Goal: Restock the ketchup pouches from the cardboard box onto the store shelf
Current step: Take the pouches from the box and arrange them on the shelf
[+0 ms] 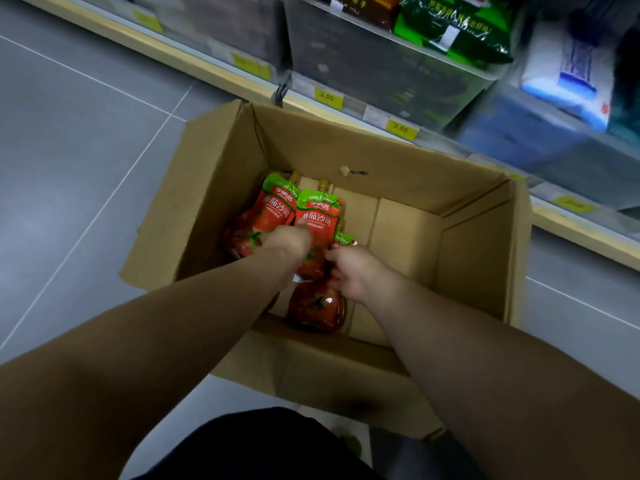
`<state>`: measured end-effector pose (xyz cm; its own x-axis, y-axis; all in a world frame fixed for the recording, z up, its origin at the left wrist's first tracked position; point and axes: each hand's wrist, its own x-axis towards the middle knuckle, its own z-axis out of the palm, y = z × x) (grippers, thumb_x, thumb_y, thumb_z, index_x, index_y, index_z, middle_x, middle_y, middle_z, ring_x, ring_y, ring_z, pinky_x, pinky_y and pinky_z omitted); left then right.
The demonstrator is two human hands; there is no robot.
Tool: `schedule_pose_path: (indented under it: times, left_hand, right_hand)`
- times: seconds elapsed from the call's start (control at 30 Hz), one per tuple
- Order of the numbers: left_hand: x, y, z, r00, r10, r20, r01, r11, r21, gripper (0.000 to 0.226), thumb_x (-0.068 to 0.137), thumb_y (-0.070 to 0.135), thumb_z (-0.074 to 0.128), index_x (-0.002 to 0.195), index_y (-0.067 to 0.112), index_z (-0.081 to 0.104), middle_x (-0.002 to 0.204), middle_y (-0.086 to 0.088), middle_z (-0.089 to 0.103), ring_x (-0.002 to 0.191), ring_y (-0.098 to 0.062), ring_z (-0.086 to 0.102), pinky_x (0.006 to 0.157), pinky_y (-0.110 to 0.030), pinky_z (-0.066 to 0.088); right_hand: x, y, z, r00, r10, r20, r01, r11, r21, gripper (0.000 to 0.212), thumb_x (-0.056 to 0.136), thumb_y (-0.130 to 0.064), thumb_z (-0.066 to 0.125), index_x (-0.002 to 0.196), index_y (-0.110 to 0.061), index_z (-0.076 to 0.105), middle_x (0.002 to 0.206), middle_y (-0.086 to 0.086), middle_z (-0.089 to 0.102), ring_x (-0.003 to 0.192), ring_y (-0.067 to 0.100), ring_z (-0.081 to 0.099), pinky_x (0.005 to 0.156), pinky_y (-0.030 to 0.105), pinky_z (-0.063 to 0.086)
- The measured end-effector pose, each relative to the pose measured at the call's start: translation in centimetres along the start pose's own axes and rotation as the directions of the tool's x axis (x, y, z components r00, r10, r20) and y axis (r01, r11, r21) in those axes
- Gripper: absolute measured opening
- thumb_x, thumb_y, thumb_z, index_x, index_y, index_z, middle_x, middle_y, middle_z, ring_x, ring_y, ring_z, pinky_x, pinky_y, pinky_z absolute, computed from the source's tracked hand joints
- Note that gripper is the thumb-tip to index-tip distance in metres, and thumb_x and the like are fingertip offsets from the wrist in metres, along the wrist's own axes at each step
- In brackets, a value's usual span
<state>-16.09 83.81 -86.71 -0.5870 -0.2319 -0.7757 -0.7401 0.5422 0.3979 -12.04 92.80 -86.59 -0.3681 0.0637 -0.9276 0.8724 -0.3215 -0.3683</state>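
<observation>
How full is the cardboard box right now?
Nearly empty: a few ketchup pouches lie at the left of the cardboard box, and bare floor shows on its right.

Grey floor tiles (69, 168) fill the left side, crossed by thin pale grout lines. A shelf (207, 69) with a pale wood-coloured front edge runs diagonally from upper left to right, and yellow price tags (400, 129) sit along its rail, 1 of them reading 2.50. Above stand clear plastic bins (363, 64), green packets (460, 32) and white-and-blue packs (571, 71) — all blurred, under soft, even light.
</observation>
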Motion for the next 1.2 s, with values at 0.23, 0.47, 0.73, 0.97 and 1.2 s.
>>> schedule_pose_path:
  times: [0.23,0.47,0.73,0.97,1.2]
  left_hand:
    - [0.2,0.0,0.8,0.996,0.022,-0.085,-0.030,0.995,-0.090,0.056,0.096,0.047,0.033,0.126,0.004,0.051,0.130,-0.017,0.055,0.120,-0.035,0.050,0.106,-0.041,0.036]
    - [-2.7,1.5,0.1,0.974,-0.035,0.224,0.106,0.943,-0.316,0.045,0.087,0.035,0.062,0.122,0.008,0.051,0.115,-0.011,0.062,0.074,-0.020,0.057,0.067,-0.033,0.048]
    - [-9.0,5.0,1.3,0.939,-0.003,0.344,0.095,0.964,-0.249,0.033,0.086,0.029,0.064,0.114,0.015,0.052,0.123,-0.010,0.057,0.100,-0.025,0.055,0.079,-0.048,0.050]
    - [-16.9,7.9,4.7,0.921,0.167,0.352,-0.065,0.957,-0.284,0.032,0.089,0.018,0.060,0.120,0.014,0.054,0.118,-0.009,0.060,0.096,-0.023,0.058,0.068,-0.037,0.051]
    - [-25.1,10.2,10.9,0.882,0.417,0.221,-0.300,0.857,-0.418,0.049,0.082,0.001,0.065,0.128,0.012,0.049,0.119,-0.010,0.060,0.099,-0.022,0.061,0.082,-0.040,0.054]
  right_hand:
    - [0.6,0.4,-2.0,1.000,0.010,0.007,-0.010,1.000,0.002,0.020,0.087,-0.012,0.062,0.106,-0.010,0.054,0.120,0.012,0.062,0.109,0.026,0.060,0.087,0.035,0.050]
    - [-1.9,-0.8,-5.0,0.997,0.036,0.069,-0.036,0.999,-0.004,0.033,0.080,-0.006,0.068,0.109,-0.004,0.053,0.115,0.014,0.061,0.095,0.027,0.060,0.072,0.040,0.054]
    - [-6.4,-3.2,-10.7,0.974,-0.228,0.000,0.227,0.973,-0.037,0.051,0.071,0.008,0.072,0.117,-0.006,0.056,0.115,0.017,0.064,0.092,0.028,0.062,0.070,0.035,0.052]
    - [-11.3,-4.9,-17.5,0.940,-0.341,0.012,0.338,0.926,-0.167,0.065,0.068,0.005,0.076,0.127,-0.003,0.050,0.119,0.017,0.062,0.102,0.027,0.060,0.075,0.033,0.052]
    - [-17.5,-5.9,-26.8,0.859,-0.505,0.082,0.512,0.853,-0.104,0.063,0.070,0.010,0.071,0.128,-0.004,0.052,0.122,0.011,0.062,0.094,0.021,0.061,0.065,0.023,0.051]
